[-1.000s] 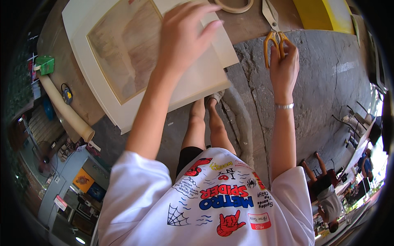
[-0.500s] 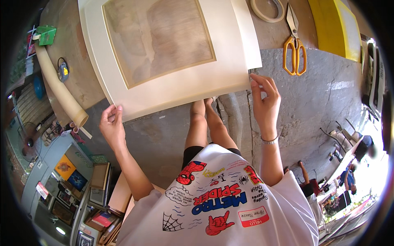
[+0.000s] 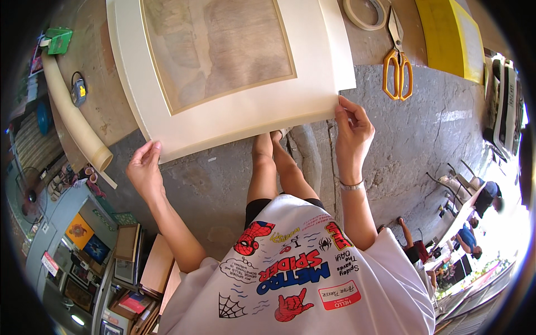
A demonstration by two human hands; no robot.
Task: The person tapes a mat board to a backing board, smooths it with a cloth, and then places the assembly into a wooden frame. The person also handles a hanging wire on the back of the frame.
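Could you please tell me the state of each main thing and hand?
White mat: near edge overhanging the table.
Left hand: pinching the near left corner.
Right hand: pinching the near right corner.
Scissors: nearly closed, handles overhanging.
Tape roll: lying flat.
Tube: near end open.
Tape measure: untouched.

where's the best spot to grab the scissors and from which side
Probably the orange handles of the scissors, from the wearer's side with the right hand: they point that way and appear to overhang the table, blades facing away.
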